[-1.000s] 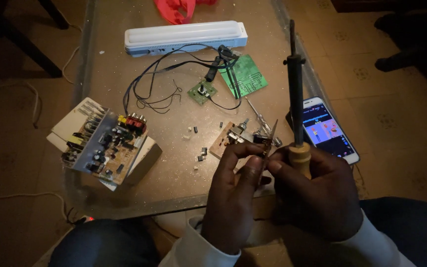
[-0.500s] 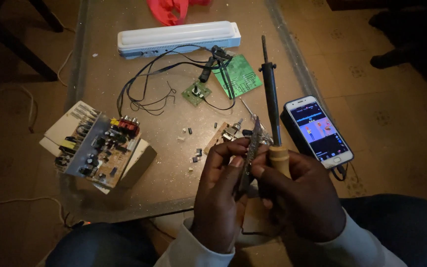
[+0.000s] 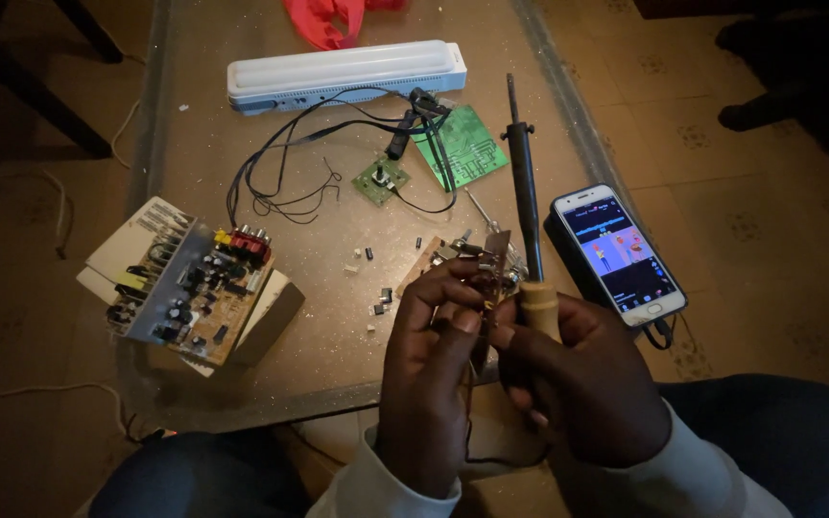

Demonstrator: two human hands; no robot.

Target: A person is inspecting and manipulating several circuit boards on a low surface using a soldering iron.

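My left hand pinches a small brown circuit board upright between thumb and fingers, just above the table's near edge. My right hand grips a soldering iron by its wooden handle, the black shaft and tip pointing away from me. Fingers of the right hand also touch the small board's lower edge. Both hands meet close together in front of my lap.
The dusty table holds a large amplifier board on white boxes at left, a green board, a small knob board with black wires, a white lamp bar, loose components, and a lit phone at right.
The hands have drawn slightly nearer to me with the small board held more upright between them; the soldering iron still points away, tilted a little left.
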